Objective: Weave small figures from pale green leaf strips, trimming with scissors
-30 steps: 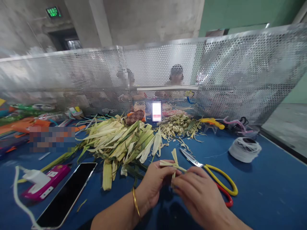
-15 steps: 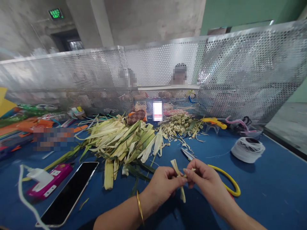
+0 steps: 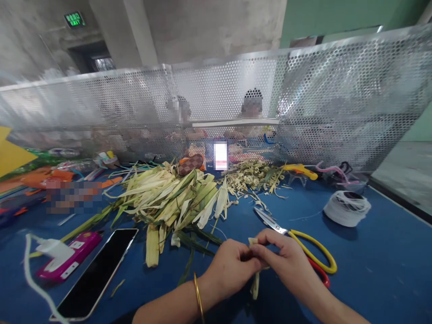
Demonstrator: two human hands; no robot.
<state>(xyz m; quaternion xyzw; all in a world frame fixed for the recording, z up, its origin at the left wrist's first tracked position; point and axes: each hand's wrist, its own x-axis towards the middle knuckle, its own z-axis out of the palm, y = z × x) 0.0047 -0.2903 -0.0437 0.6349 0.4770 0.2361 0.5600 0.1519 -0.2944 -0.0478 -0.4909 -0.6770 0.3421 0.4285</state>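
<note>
Held over the counter [image 3: 371, 265], between both hands: a husk strip [image 3: 255, 288], with a short end poking out above the fingers [image 3: 266, 253] and a tail hanging below. Clamped on it from either side, fingers together: left hand [image 3: 229, 265] and right hand [image 3: 286, 256].

Easy to split along the grain, probably, by pulling or twisting too hard on stuff so thin. Liable to spring loose, too, on easing either pinch too soon. Lying just beside the right hand: scissors [image 3: 281, 230], likely to get knocked by a careless swing. Farther off, beyond the scissors: thread [image 3: 347, 209], apt to snag on account of its loose trailing end.

Hidden by the fingers: the middle of the strip, so impossible to tell whether folded, crossed or knotted, or whether made of one piece or several. Tangled beyond counting: husks [image 3: 168, 193] in the pile. Cut off at the left edge: a yellow sheet [image 3: 13, 153]. Dim behind the mesh screen [image 3: 219, 85]: people [image 3: 251, 105], hard to make out.
</note>
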